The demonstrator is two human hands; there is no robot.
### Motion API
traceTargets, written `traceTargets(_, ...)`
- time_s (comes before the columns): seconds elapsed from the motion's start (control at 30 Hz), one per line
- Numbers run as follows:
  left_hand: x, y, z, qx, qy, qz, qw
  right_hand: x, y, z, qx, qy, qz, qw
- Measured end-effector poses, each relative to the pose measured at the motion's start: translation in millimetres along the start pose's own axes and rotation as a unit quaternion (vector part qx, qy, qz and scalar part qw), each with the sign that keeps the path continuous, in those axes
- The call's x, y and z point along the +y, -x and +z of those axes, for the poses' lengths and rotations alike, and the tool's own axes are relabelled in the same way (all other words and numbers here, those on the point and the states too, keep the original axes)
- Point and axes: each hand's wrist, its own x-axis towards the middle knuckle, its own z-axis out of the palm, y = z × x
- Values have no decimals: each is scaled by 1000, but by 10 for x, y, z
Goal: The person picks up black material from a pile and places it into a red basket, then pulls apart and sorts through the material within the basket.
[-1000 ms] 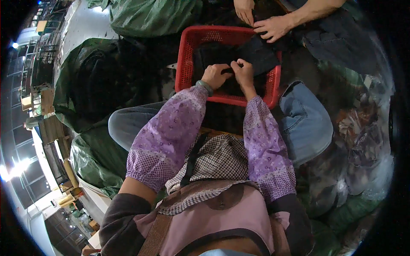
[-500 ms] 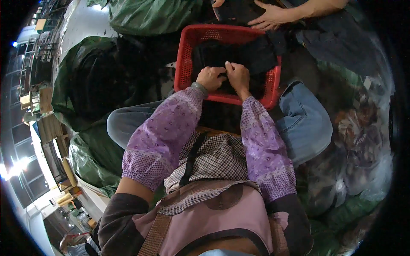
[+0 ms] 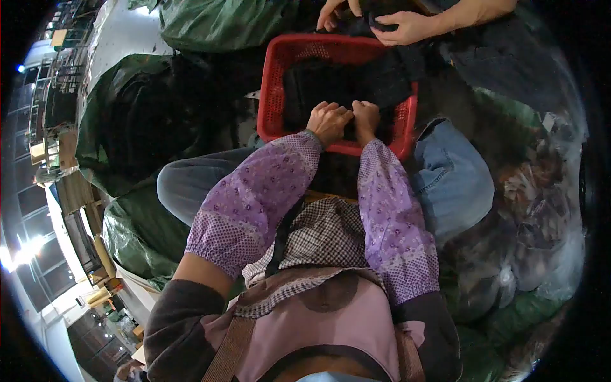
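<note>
Dark cloth [image 3: 315, 83] lies in a red plastic basket [image 3: 270, 95] between my knees, some of it draped over the right rim. Over the basket's near side, my left hand [image 3: 329, 122] is closed with knuckles up on the dark cloth. My right hand [image 3: 365, 121], also closed, pinches the cloth right beside it, and the two hands almost touch. What lies under the fingers is mostly hidden. Purple patterned sleeve covers are on both my forearms.
Across the basket, another person's hands [image 3: 407, 27] handle dark cloth. Green sheeting with a dark heap [image 3: 140, 121] lies to the left. Clear plastic bags [image 3: 534, 235] are at the right, and my jeans-covered knee [image 3: 455, 181] stands close to the basket.
My left hand has moved right and slightly nearer, turning knuckles up; my right hand has come slightly nearer. The other person's two hands have come together beyond the basket's far rim.
</note>
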Motion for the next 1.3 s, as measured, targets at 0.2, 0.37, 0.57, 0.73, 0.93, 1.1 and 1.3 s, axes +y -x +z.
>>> traceTargets(0.2, -174, -73, -147, -74, 165, -165, 970, -254, 1, -150, -160, -320, 41, 933)
traceTargets(0.37, -632, -105, -134, -139, 319, -379, 858, -537, 92, -393, -252, -312, 4, 916)
traceTargets(0.57, -568, -214, -361, -150, 531, -571, 608, -494, 58, -452, -397, -206, -197, 872)
traceTargets(0.73, -841, 126, 77, -211, 693, -492, 483, -509, 119, -344, -192, 1, -380, 905)
traceTargets(0.93, -816, 96, 156, -50, 369, -311, 874, -518, 198, -394, -188, 108, -337, 916)
traceTargets(1.1, -614, -51, -153, -180, 263, -192, 928, -537, 208, -360, -214, 131, -351, 902)
traceTargets(1.3, -596, -66, -220, -270, 154, -188, 932, -558, 232, -327, -255, 75, -309, 913)
